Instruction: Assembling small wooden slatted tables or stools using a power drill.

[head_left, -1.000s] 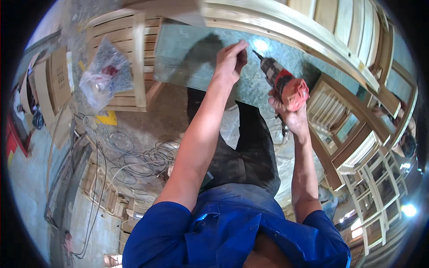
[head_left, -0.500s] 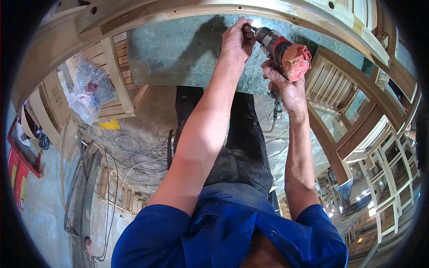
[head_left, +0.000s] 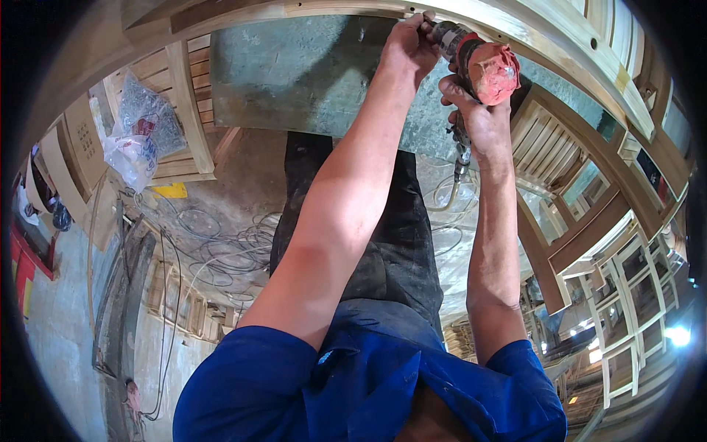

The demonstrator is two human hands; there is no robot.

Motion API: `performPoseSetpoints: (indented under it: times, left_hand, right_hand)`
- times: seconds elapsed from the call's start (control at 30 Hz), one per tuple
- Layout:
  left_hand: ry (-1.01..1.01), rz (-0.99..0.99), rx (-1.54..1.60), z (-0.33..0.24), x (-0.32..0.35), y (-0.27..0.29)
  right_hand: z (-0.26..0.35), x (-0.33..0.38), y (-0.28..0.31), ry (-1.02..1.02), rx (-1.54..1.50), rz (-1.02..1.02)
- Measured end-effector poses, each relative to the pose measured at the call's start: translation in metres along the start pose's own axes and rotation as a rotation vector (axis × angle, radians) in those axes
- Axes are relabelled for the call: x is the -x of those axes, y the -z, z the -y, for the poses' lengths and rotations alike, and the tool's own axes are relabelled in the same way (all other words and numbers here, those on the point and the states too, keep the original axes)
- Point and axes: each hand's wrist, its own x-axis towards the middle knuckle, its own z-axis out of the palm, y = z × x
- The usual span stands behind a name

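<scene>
My right hand is wrapped around the grip of an air drill, whose back end is covered in red wrapping. A hose fitting hangs from the bottom of its handle. My left hand is up at the drill's front end, fingers curled and pinched together. What sits between those fingers is too small to make out. Both hands are right by the curved wooden rail that runs across the top, with small dark holes along it. The fingers and the drill's nose hide the exact spot where tip and rail meet.
A grey-green board lies below the rail. Slatted wooden pieces stand on both sides, with a plastic bag on the left one. Cables coil on the floor. Pale wooden frames stand at the right.
Both hands and the drill have moved up and slightly right, closer to the wooden rail. My grip on the drill is the same.
</scene>
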Motion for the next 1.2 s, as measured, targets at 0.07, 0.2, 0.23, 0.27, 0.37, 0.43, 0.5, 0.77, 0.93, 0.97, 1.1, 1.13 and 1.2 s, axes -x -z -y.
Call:
performPoseSetpoints:
  times: [0.07, 0.2, 0.23, 0.27, 0.37, 0.43, 0.5, 0.77, 0.93, 0.97, 1.1, 1.13, 1.2]
  left_hand:
    - [0.010, -0.016, 0.012, 0.002, -0.012, 0.000]
    - [-0.039, -0.086, 0.017, -0.022, -0.036, 0.009]
    - [-0.082, -0.108, 0.040, -0.046, -0.035, 0.018]
    - [-0.069, -0.183, -0.121, -0.019, -0.015, 0.008]
    - [-0.086, -0.447, -0.415, -0.004, -0.006, 0.006]
    - [-0.247, -0.495, -0.498, -0.013, 0.012, 0.017]
    - [-0.360, -0.598, -0.361, -0.022, 0.028, 0.026]
    - [-0.388, -0.469, -0.678, -0.055, 0.093, 0.039]
    - [-0.276, -0.366, -0.663, -0.064, 0.097, 0.037]
    - [-0.314, -0.368, -0.684, -0.064, 0.094, 0.037]
    - [-0.309, -0.197, -0.371, -0.070, 0.088, 0.033]
    - [-0.313, -0.169, -0.351, -0.067, 0.089, 0.027]
    - [-0.280, -0.181, -0.298, -0.076, 0.084, 0.029]
  right_hand:
    - [0.001, -0.010, 0.000, 0.014, 0.013, -0.043]
    - [0.023, -0.025, -0.018, 0.046, 0.057, 0.042]
    - [0.032, -0.032, -0.037, 0.058, 0.043, 0.088]
    - [0.026, -0.040, -0.019, -0.006, 0.114, 0.075]
    - [0.038, -0.057, -0.006, -0.157, 0.227, 0.138]
    - [0.059, -0.057, -0.011, -0.219, 0.310, 0.135]
    - [0.046, -0.067, -0.003, -0.218, 0.250, 0.194]
    - [0.043, -0.073, -0.008, -0.175, 0.330, 0.250]
    - [0.045, -0.072, -0.015, -0.135, 0.257, 0.186]
    - [0.045, -0.070, -0.018, -0.079, 0.261, 0.166]
    - [0.052, -0.023, -0.021, -0.060, 0.211, 0.111]
    - [0.055, -0.005, -0.018, -0.036, 0.212, 0.099]
    - [0.057, 0.016, -0.028, -0.004, 0.178, 0.166]
